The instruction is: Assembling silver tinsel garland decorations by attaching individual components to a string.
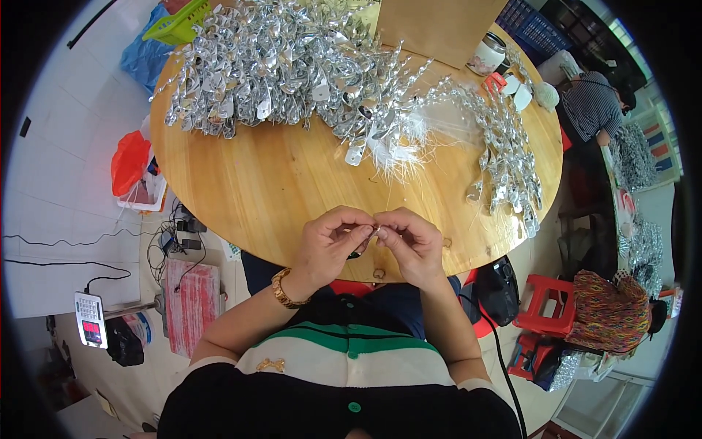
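Note:
Near the front edge of the round wooden table (248,190), my left hand (333,245) and my right hand (409,245) meet fingertip to fingertip. Both are closed in a pinch. What sits between the fingertips is too small to make out; a faint thin strand seems to run from there up toward a tuft of white threads (398,150). That tuft lies at the near end of a large heap of shiny silver twisted strips (270,66). To the right, a smaller bunch of silver strips (508,157) hangs toward the table's edge. A gold bracelet circles my left wrist.
A brown cardboard box (439,29), a jar (488,55) and a white ball of string (546,96) stand at the back. A green basket (178,22) is far left. Red stools (545,311) and two other people are on the right. Cables lie left on the floor.

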{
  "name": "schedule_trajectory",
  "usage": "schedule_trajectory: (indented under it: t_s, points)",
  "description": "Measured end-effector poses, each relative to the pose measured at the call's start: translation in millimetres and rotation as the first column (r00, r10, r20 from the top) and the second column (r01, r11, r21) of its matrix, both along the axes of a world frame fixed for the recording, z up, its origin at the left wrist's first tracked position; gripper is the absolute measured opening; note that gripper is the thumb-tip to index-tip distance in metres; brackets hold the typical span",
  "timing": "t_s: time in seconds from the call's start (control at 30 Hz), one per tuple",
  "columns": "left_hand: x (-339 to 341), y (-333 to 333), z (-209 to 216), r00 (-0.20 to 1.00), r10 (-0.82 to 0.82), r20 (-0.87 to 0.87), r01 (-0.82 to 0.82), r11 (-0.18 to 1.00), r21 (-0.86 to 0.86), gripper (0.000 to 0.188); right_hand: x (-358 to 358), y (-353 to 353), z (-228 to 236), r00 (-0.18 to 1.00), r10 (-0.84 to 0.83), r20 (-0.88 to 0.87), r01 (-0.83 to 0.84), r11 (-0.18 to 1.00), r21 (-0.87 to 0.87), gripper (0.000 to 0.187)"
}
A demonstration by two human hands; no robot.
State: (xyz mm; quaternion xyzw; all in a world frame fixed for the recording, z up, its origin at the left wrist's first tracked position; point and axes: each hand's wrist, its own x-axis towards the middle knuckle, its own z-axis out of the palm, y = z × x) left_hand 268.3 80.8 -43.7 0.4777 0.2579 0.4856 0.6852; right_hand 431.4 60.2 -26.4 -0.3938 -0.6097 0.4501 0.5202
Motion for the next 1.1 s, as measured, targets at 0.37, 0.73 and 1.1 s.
schedule_trajectory:
  t_s: [0.37, 0.73, 1.1]
  points:
    - [-4, -7, 14, 0.916, 0.289, -0.278, -0.156, 0.895, 0.417, 0.002, -3, 1, 22, 0.956, -0.016, 0.292, -0.009, 0.996, 0.084, 0.020]
    - [-56, 24, 16, 0.700, 0.370, -0.610, -0.008, 0.859, 0.512, 0.005, 11, 15, 25, 0.902, -0.136, 0.409, 0.078, 0.985, 0.157, 0.007]
    - [-31, 10, 25, 0.950, 0.057, -0.308, -0.038, 0.997, 0.069, 0.006, 13, 21, 37, 0.849, -0.112, 0.516, -0.041, 0.960, 0.275, 0.007]
